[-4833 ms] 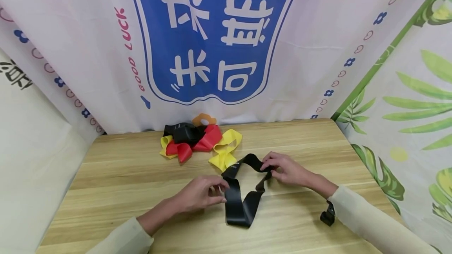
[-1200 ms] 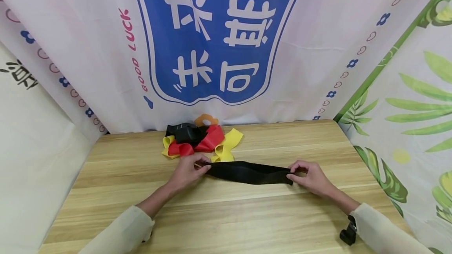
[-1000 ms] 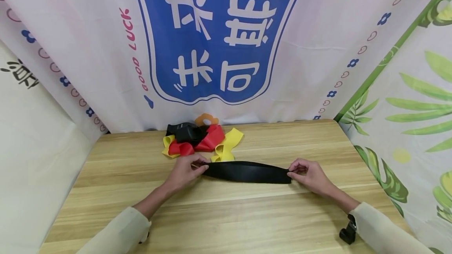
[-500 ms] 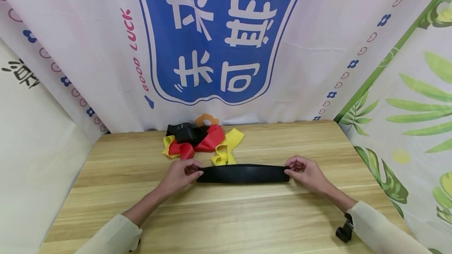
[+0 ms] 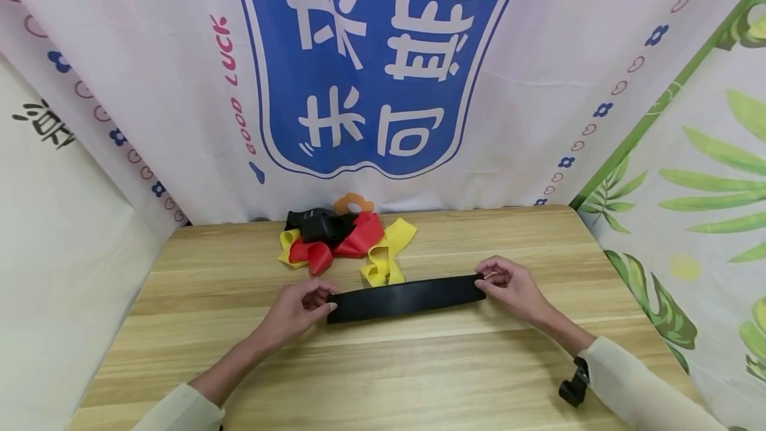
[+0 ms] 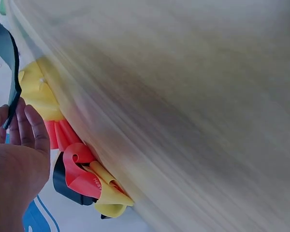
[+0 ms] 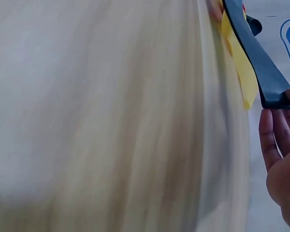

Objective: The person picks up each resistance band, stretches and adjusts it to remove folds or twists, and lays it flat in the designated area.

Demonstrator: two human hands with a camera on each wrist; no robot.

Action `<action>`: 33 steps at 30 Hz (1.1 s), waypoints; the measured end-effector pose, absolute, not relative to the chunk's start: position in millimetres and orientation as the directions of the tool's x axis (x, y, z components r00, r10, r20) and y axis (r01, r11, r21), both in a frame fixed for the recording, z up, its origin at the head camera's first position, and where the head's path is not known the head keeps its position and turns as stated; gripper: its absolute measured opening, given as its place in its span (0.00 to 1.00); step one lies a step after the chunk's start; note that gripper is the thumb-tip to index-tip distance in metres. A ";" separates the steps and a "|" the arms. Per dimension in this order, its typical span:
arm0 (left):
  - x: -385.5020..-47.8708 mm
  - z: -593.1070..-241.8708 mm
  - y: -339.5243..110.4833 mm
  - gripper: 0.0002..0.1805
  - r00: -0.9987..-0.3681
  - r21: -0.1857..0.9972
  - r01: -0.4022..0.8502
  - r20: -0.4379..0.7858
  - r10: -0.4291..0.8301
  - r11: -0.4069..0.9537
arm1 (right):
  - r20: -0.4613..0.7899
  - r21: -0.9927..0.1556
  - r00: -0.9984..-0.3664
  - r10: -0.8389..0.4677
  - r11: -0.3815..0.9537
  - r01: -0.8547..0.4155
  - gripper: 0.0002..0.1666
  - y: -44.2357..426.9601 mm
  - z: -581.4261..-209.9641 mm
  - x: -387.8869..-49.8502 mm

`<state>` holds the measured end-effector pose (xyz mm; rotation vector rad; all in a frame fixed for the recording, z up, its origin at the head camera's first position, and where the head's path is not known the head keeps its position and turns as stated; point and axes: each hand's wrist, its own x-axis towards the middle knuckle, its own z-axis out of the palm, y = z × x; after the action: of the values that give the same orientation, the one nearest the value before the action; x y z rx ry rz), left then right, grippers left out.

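Black band: centre of head frame, slightly below mid-height, held out as a strip, right end higher in the frame than left. Left-hand grip pinches the left end between thumb and fingers; right-hand grip pinches the right end. Head view gives only the broad face; right wrist view, at right edge, adds a sharp bend at the held end. Left wrist view, upper left, shows the band nearly edge-on in the fingers.

Yellow band just above the strip in the head frame; contact cannot be told. Beside it, upper left of centre, a pile of black, red and yellow bands. Left wrist view alone shows partly readable lettering on red.

Wooden surface beneath, blurred in both wrist views. Printed cloth fills top of head frame.
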<state>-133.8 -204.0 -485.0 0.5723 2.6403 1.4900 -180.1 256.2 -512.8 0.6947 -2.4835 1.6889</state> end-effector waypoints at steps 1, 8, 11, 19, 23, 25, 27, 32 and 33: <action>-131.9 -484.6 -204.9 0.11 -0.930 0.837 0.288 0.129 0.344 0.465 | 0.294 -0.873 -0.896 -0.333 0.289 -0.393 0.12 254.6 -512.0 -180.6; -121.8 -478.0 -210.9 0.11 -0.932 0.835 0.272 0.104 0.347 0.479 | 0.306 -0.885 -0.885 -0.350 0.238 -0.400 0.10 242.4 -505.1 -184.2; -119.1 -476.8 -215.3 0.09 -0.921 0.838 0.288 0.109 0.375 0.463 | 0.312 -0.885 -0.876 -0.368 0.224 -0.409 0.09 236.9 -503.0 -185.3; -111.1 -477.7 -226.5 0.08 -0.902 0.836 0.323 0.131 0.412 0.443 | 0.255 -0.892 -0.882 -0.397 0.256 -0.373 0.06 224.7 -495.3 -189.1; -105.5 -477.9 -227.1 0.06 -0.900 0.854 0.309 0.120 0.419 0.419 | 0.220 -0.905 -0.890 -0.399 0.257 -0.338 0.07 221.9 -490.3 -191.9; -102.9 -478.0 -225.9 0.06 -0.895 0.861 0.316 0.131 0.426 0.400 | 0.207 -0.911 -0.895 -0.396 0.255 -0.324 0.08 222.0 -487.4 -193.7; -100.4 -478.5 -223.8 0.05 -0.887 0.865 0.330 0.148 0.437 0.377 | 0.203 -0.913 -0.898 -0.390 0.256 -0.318 0.09 223.1 -484.6 -196.2; -94.7 -481.1 -213.9 0.06 -0.858 0.867 0.375 0.190 0.478 0.329 | 0.214 -0.905 -0.897 -0.386 0.268 -0.331 0.13 226.7 -479.0 -204.6; -93.6 -481.7 -211.1 0.05 -0.851 0.868 0.381 0.194 0.489 0.319 | 0.217 -0.904 -0.895 -0.389 0.266 -0.335 0.13 227.2 -477.9 -206.3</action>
<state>-93.6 -211.1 -481.7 0.8162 2.4652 1.5761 -206.3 227.2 -477.9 0.7254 -2.5376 1.7908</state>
